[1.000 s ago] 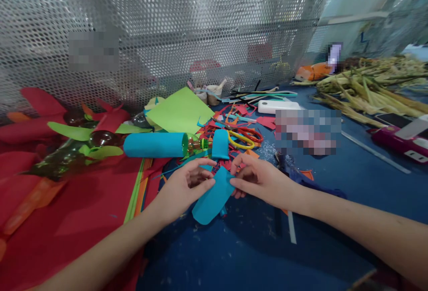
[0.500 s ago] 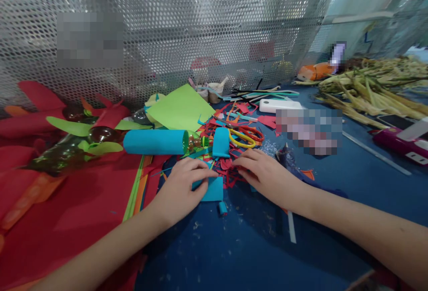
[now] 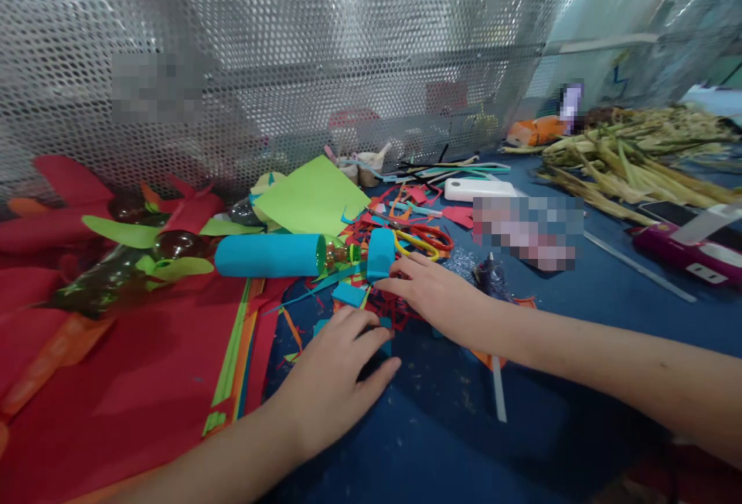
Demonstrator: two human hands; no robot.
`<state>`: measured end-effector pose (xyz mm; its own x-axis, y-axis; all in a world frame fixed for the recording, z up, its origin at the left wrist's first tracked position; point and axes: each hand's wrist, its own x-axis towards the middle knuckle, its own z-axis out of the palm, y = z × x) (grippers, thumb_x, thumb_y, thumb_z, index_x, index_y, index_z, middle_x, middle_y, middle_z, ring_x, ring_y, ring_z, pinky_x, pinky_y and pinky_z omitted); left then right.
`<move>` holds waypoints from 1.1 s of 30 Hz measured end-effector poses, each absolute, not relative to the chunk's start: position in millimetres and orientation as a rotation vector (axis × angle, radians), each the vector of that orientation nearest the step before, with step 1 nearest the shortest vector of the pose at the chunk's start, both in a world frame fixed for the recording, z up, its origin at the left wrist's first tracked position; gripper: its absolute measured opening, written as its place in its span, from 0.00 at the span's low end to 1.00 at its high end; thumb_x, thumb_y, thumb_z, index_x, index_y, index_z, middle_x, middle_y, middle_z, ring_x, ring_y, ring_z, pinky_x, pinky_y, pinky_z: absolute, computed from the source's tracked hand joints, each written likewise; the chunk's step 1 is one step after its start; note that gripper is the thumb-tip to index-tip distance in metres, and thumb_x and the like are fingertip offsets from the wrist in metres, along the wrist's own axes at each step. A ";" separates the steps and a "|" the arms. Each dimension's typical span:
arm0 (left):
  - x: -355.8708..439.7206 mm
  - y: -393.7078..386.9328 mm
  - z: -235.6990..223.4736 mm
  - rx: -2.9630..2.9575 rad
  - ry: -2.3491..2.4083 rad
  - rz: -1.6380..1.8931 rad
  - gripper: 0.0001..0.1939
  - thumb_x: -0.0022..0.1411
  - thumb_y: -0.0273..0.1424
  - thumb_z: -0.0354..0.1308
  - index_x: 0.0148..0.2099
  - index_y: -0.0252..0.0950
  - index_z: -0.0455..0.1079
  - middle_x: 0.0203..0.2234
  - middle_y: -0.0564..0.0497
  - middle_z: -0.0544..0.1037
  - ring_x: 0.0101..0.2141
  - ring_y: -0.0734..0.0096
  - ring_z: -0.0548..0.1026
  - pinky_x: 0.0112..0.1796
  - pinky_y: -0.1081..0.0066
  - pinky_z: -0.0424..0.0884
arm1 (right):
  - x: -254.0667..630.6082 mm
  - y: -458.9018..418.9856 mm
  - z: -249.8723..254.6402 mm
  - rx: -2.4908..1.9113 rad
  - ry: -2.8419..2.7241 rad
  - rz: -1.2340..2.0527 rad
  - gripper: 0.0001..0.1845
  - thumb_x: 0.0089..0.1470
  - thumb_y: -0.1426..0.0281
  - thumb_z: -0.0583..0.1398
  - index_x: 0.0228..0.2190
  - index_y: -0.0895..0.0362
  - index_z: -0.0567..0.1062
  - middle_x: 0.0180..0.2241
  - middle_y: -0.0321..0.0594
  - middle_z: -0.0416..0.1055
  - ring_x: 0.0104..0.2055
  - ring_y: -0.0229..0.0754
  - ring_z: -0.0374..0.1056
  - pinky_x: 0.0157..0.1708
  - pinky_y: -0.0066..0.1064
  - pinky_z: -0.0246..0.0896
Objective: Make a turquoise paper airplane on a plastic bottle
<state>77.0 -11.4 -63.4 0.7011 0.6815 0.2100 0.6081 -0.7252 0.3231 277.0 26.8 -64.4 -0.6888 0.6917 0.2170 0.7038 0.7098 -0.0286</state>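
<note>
A: Head view. Grip?
B: Left hand [image 3: 339, 376] spread over blue sheet [image 3: 386, 348]. Right hand [image 3: 434, 295] at blue roll [image 3: 381, 249], by bottle neck [image 3: 355, 253]; can't tell if pinching.
A: Handling?
B: Roll's probably light, bendy, creases easily. Take its edge, gently.

Single head view: camera sits above and on the near side of the curled blue piece [image 3: 381, 253], facing forward and down, close in; wide frame runs from blue tabletop [image 3: 429, 434] nearer than the piece to perforated sheet [image 3: 348, 32] beyond it
</note>
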 end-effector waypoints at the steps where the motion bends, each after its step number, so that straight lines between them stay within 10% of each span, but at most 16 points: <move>1: 77.8 -15.4 -64.5 2.692 1.022 0.466 0.11 0.63 0.32 0.53 0.45 0.35 0.72 0.39 0.44 0.75 0.41 0.58 0.71 0.42 0.57 0.71 | 273.8 31.4 -62.7 -1.124 -2.724 -0.103 0.19 0.53 0.81 0.58 0.47 0.59 0.73 0.40 0.48 0.69 0.44 0.50 0.65 0.45 0.40 0.62; 9: 81.0 -31.8 -74.7 2.823 0.819 0.556 0.15 0.63 0.35 0.53 0.48 0.32 0.71 0.44 0.39 0.77 0.46 0.53 0.73 0.46 0.55 0.73 | 256.2 62.2 -59.7 -1.082 -2.672 0.014 0.07 0.56 0.78 0.58 0.31 0.60 0.77 0.34 0.46 0.70 0.41 0.48 0.65 0.43 0.40 0.60; 27: 80.9 -28.9 -78.1 2.755 0.902 0.736 0.11 0.64 0.32 0.51 0.42 0.32 0.71 0.39 0.40 0.76 0.42 0.56 0.73 0.44 0.56 0.73 | 272.8 54.2 -47.8 -1.048 -2.008 0.947 0.02 0.58 0.72 0.53 0.35 0.56 0.66 0.38 0.42 0.71 0.41 0.40 0.69 0.45 0.37 0.64; 33: 81.0 -25.4 -78.6 2.639 0.889 0.720 0.09 0.64 0.28 0.51 0.41 0.33 0.72 0.37 0.44 0.76 0.40 0.62 0.72 0.44 0.60 0.71 | 288.3 39.2 -36.0 -1.077 -1.900 1.083 0.07 0.61 0.66 0.50 0.37 0.54 0.64 0.28 0.34 0.68 0.28 0.37 0.68 0.31 0.31 0.66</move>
